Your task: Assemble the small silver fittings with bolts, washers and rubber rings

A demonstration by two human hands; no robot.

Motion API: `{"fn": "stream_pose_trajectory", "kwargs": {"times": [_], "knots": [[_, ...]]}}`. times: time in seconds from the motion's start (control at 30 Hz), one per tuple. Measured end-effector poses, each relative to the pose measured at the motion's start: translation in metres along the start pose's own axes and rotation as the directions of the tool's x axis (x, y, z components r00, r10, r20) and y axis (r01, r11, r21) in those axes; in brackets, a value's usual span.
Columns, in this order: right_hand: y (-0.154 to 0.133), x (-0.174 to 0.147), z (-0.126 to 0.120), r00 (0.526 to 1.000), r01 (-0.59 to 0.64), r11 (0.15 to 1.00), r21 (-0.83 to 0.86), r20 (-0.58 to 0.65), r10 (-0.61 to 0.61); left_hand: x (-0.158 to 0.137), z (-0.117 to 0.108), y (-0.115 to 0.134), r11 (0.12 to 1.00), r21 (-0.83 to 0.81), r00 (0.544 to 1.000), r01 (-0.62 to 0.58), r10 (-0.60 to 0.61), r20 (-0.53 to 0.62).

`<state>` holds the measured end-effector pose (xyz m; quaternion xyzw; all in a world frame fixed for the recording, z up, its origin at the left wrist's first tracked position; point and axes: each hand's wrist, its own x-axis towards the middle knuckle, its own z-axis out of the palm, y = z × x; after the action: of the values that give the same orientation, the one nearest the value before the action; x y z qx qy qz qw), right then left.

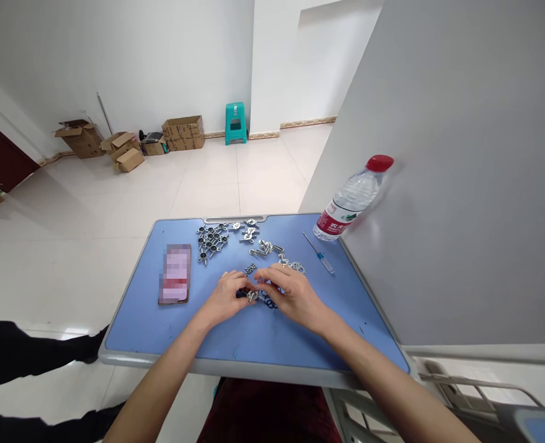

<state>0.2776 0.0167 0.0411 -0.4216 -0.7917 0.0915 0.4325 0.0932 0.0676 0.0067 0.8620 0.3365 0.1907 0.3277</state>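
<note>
My left hand (228,295) is closed on a small metal fitting (252,296) low over the blue table (281,344). Close beside it, my right hand (290,292) has its thumb and fingers pinched together; what they hold, if anything, is too small to make out. Black rubber rings (270,302) lie just under the right fingers. Several tiny metal pieces (250,268) sit beyond the hands. Flat metal plates (297,267) are partly covered by the right hand. Farther back are loose metal parts with shanks (266,247).
Several metal parts with black centres (211,240) are grouped at the back left, near silvery pieces (249,234). A phone (175,274) lies left. A thin blue-handled tool (321,255) and a water bottle (350,200) are right, by a grey partition (461,184). A person's dark-clothed legs (27,351) show left.
</note>
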Motion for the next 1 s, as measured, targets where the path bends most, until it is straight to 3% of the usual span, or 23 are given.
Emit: {"fn": "stream_pose_trajectory", "kwargs": {"times": [0.23, 0.43, 0.87, 1.0], "knots": [[-0.002, -0.001, 0.000, 0.991, -0.035, 0.995, 0.093, -0.129, 0.047, 0.001, -0.002, 0.003, 1.000, 0.028, 1.000, 0.004, -0.004, 0.027], [-0.002, -0.001, 0.009, 0.997, 0.048, 0.995, 0.084, -0.057, -0.043, 0.002, 0.000, 0.002, 0.998, 0.057, 1.000, 0.001, -0.002, 0.014], [-0.004, 0.000, 0.016, 0.996, 0.084, 0.996, 0.026, 0.007, -0.084, 0.000, 0.002, 0.001, 0.998, 0.031, 0.999, 0.048, -0.048, 0.015], [-0.005, -0.001, 0.020, 0.998, 0.061, 0.998, 0.017, -0.033, -0.060, 0.000, 0.004, -0.001, 0.999, 0.025, 1.000, 0.029, -0.029, 0.006]]}}
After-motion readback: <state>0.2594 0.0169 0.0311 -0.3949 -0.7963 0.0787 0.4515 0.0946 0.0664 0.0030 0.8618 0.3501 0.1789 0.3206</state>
